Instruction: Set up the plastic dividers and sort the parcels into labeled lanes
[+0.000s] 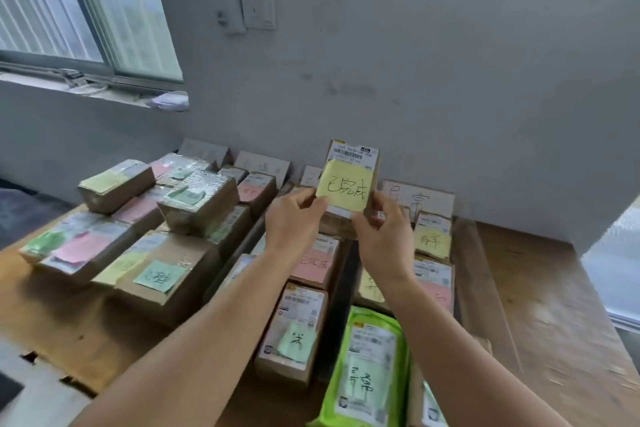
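Small parcel held up over the sorted lanes

A brown parcel (pixel 352 180) with a white shipping label and a yellow handwritten sticky note (pixel 346 189) stands upright in the air; below it, more noted parcels (pink, green, yellow) lie in rows between long dividers (pixel 485 288), with upright cardboard lane signs (pixel 417 199) against the wall.

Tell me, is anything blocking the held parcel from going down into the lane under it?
Nothing hangs between them, but the lane beneath the held parcel, gripped by the left hand and right hand, already holds parcels, including a pink-note parcel.
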`<state>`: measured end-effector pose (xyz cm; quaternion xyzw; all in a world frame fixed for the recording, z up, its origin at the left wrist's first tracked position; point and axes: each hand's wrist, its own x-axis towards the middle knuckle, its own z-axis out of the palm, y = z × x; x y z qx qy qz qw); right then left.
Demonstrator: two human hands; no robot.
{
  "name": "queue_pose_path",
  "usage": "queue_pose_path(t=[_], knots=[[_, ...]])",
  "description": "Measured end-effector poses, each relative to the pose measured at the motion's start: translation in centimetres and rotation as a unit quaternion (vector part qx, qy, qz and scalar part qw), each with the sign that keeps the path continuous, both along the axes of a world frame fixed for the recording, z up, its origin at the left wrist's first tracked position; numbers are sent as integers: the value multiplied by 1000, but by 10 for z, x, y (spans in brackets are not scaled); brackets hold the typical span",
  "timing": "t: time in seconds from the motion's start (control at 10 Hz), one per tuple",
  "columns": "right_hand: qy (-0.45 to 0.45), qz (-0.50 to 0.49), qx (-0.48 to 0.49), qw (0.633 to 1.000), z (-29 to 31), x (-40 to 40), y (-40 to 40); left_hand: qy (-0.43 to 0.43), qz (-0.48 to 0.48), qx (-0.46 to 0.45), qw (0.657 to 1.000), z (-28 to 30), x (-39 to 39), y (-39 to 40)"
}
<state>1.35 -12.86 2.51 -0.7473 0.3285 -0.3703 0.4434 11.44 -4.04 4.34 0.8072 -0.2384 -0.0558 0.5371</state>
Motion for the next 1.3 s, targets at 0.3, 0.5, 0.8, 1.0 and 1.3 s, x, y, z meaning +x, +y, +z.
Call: queue_pose_path(t=[0.3, 0.5, 0.8, 1.0, 1.3], knots=[[116, -8, -7, 993, -36, 57, 24, 71, -20, 56, 996, -35, 58, 26], [173, -25, 5, 985, -56, 74, 23, 79, -64, 115, 988, -54, 79, 22], [220, -14, 12, 975, -66, 82, 23, 79, -93, 192, 974, -75, 96, 16], [240, -8, 5, 971, -64, 85, 28, 74, -109, 206, 970, -78, 99, 19], [381, 56, -123, 915, -38, 72, 21, -92, -209, 268, 936, -49, 90, 29]])
